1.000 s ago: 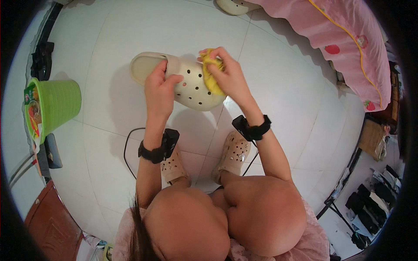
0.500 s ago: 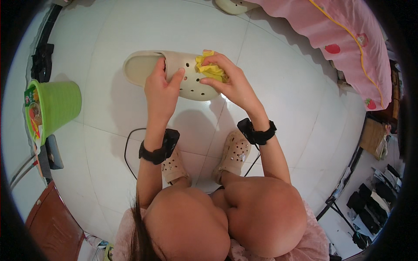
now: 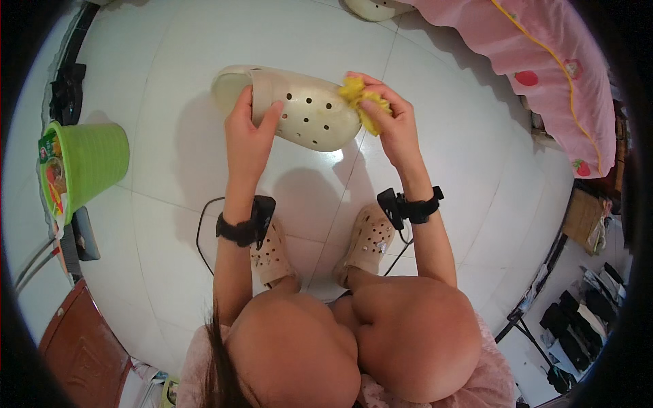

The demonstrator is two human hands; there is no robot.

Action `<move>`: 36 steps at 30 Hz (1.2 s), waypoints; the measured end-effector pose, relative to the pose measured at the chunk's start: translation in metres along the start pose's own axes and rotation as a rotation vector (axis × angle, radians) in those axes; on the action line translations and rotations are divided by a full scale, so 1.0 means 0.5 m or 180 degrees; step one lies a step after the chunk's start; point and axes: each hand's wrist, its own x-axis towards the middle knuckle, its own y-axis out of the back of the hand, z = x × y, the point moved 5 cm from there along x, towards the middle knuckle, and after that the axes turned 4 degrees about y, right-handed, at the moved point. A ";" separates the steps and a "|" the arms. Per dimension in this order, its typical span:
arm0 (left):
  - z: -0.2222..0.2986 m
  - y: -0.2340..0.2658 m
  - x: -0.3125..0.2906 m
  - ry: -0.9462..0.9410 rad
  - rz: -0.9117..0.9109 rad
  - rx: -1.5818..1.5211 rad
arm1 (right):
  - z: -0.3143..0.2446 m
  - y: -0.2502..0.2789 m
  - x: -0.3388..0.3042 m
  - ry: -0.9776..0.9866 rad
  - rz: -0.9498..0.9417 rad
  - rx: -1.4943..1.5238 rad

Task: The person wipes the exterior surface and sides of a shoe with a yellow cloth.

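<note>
A cream clog (image 3: 316,112) with round holes is held up above the tiled floor, its toe pointing right. My left hand (image 3: 250,132) grips it at the foot opening, fingers inside and thumb on the upper. In my right hand (image 3: 398,126) a crumpled yellow cloth (image 3: 367,105) is bunched between fingers and thumb, against the toe end of the clog. Black straps with small dark boxes circle both my wrists.
A green bin (image 3: 92,163) stands at the left by the wall. A pink strawberry-patterned cloth (image 3: 517,47) hangs at the upper right, with another pale clog (image 3: 377,8) near it. My feet wear beige clogs (image 3: 367,238). A brown wooden panel (image 3: 85,340) is at the lower left.
My right hand has moved the yellow cloth rightward from the clog's upper to its toe tip. The clog has shifted slightly right and tilted, showing more of its holed upper.
</note>
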 end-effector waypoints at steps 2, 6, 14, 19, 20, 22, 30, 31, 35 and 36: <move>-0.030 0.001 0.019 -0.0013 -0.0079 0.0609 | 0.040 0.033 -0.024 -0.0984 0.1197 0.0395; -0.111 0.002 0.063 0.0248 -0.0285 0.1438 | 0.108 0.047 -0.049 -0.1082 0.1167 -0.0510; -0.161 -0.023 0.100 -0.0083 -0.0694 0.2462 | 0.147 -0.026 -0.037 -0.0435 0.1201 -0.1487; -0.184 -0.034 0.112 0.0693 -0.1014 0.2784 | 0.169 -0.057 -0.003 -0.0451 0.1049 -0.1610; -0.197 -0.035 0.111 0.0614 -0.0887 0.2499 | 0.176 -0.067 0.008 -0.0234 0.0815 -0.1899; -0.224 -0.032 0.100 0.0593 -0.0711 0.2624 | 0.176 -0.082 0.018 -0.0057 0.0508 -0.2285; -0.259 -0.026 0.082 0.0532 -0.0513 0.2394 | 0.186 -0.098 -0.036 0.0208 0.0453 -0.2648; -0.253 -0.034 0.079 0.0641 -0.0584 0.2173 | 0.182 -0.091 -0.023 0.0290 0.0494 -0.2722; -0.247 -0.038 0.080 0.0555 -0.0547 0.2686 | 0.184 -0.073 0.015 0.0217 0.0675 -0.2714; -0.245 -0.033 0.081 0.0570 -0.0542 0.2707 | 0.186 -0.086 -0.002 0.0203 0.0605 -0.2710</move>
